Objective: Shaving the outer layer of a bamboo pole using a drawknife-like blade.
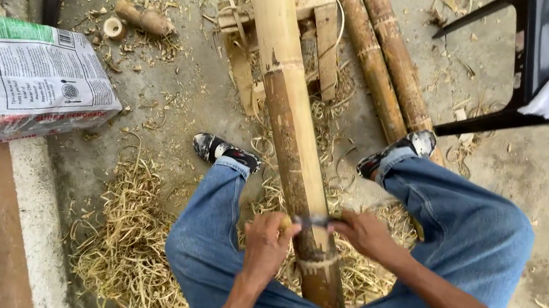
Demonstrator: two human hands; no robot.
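The left hand [267,239] and right hand [367,234] each grip one end of a small flat metal blade [314,221] lying across the long brown bamboo pole [294,127] between the knees, so pulling should be slow and even.

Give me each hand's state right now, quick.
Left hand: closed on one end of a blade laid across the bamboo pole.
Right hand: closed on the blade's other end.
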